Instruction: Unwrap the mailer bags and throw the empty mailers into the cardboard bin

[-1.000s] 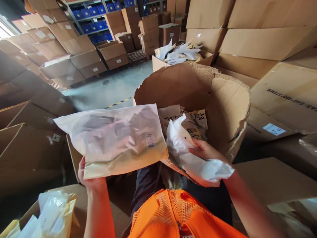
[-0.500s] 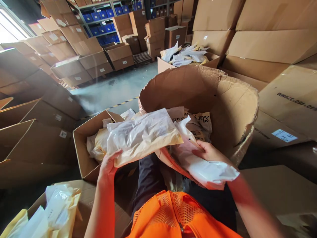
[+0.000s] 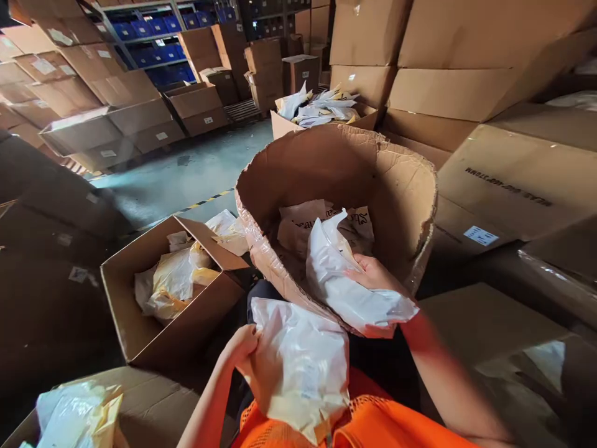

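My left hand (image 3: 243, 346) grips the left edge of a white and yellowish plastic mailer bag (image 3: 305, 361), which hangs close in front of my orange vest. My right hand (image 3: 373, 272) is closed on a second white plastic mailer bag (image 3: 347, 292), held over the near rim of a large rounded cardboard bin (image 3: 396, 168). Inside the bin lie brownish bags (image 3: 303, 227) with black lettering, partly covered by the bag in my right hand. The fingertips of my right hand are partly hidden by its bag.
To the left, an open carton (image 3: 153, 348) holds several mailer bags (image 3: 175, 280). More bags (image 3: 79, 417) lie at the lower left. Beyond the bin stands another carton of bags (image 3: 324, 109). Stacked boxes (image 3: 517, 174) rise at right; shelves with blue bins (image 3: 158, 56) stand behind.
My left hand has brought its mailer bag down and toward my vest, away from above the left carton. The right hand still holds its bag at the bin. The view has turned rightward.
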`<action>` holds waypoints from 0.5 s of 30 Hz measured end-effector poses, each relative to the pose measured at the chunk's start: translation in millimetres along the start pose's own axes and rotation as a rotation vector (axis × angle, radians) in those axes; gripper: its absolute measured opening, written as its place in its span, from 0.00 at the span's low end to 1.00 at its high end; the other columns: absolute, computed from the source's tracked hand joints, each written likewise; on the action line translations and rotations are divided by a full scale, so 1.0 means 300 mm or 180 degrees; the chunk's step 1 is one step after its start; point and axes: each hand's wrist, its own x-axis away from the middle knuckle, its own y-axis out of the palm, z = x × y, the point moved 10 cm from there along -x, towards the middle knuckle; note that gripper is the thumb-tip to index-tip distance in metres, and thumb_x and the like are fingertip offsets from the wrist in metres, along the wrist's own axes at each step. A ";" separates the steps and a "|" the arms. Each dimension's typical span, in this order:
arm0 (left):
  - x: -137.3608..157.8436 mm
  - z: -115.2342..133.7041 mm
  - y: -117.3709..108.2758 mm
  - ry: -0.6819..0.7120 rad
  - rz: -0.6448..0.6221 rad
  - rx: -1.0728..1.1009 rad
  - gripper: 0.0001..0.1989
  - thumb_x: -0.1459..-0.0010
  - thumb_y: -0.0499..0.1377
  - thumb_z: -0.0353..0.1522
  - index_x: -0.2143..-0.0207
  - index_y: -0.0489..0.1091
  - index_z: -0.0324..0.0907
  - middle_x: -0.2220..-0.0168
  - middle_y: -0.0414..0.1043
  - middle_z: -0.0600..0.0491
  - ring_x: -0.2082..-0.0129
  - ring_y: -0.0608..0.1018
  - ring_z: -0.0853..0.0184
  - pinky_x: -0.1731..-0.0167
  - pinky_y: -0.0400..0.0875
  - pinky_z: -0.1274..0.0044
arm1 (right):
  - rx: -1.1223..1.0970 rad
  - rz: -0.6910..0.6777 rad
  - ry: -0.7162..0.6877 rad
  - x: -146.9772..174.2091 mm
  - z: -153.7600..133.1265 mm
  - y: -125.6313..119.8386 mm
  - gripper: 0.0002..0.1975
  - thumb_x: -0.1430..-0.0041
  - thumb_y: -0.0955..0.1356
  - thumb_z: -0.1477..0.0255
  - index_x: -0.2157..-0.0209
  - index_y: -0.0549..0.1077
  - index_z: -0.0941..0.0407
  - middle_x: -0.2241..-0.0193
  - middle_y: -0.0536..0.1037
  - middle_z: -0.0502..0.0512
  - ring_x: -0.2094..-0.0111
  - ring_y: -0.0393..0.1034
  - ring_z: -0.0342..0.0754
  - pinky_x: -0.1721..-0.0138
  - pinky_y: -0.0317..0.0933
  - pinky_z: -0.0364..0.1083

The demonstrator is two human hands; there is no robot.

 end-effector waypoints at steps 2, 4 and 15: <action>-0.013 0.054 -0.009 0.0133 0.0114 -0.0455 0.10 0.58 0.69 0.26 0.73 0.73 0.45 0.77 0.72 0.54 0.74 0.77 0.59 0.71 0.68 0.70 | -0.0095 0.0159 -0.0030 0.019 -0.019 -0.016 0.19 0.50 0.72 0.61 0.59 0.78 0.58 0.62 0.82 0.55 0.62 0.75 0.52 0.61 0.69 0.46; -0.005 0.179 -0.045 0.0477 0.0417 -0.0825 0.18 0.57 0.68 0.31 0.59 0.76 0.44 0.62 0.78 0.44 0.60 0.79 0.47 0.60 0.70 0.59 | -0.0394 0.0352 -0.0113 0.034 -0.043 -0.034 0.24 0.48 0.72 0.61 0.51 0.76 0.57 0.54 0.81 0.57 0.56 0.75 0.52 0.54 0.68 0.46; 0.364 0.899 0.254 0.3700 0.0119 -0.0619 0.47 0.41 0.58 0.59 0.30 0.48 0.43 0.31 0.55 0.34 0.30 0.59 0.48 0.35 0.60 0.54 | -0.2126 0.0688 -0.0067 0.083 -0.122 -0.026 0.21 0.46 0.75 0.63 0.51 0.74 0.52 0.55 0.82 0.53 0.57 0.78 0.53 0.53 0.70 0.47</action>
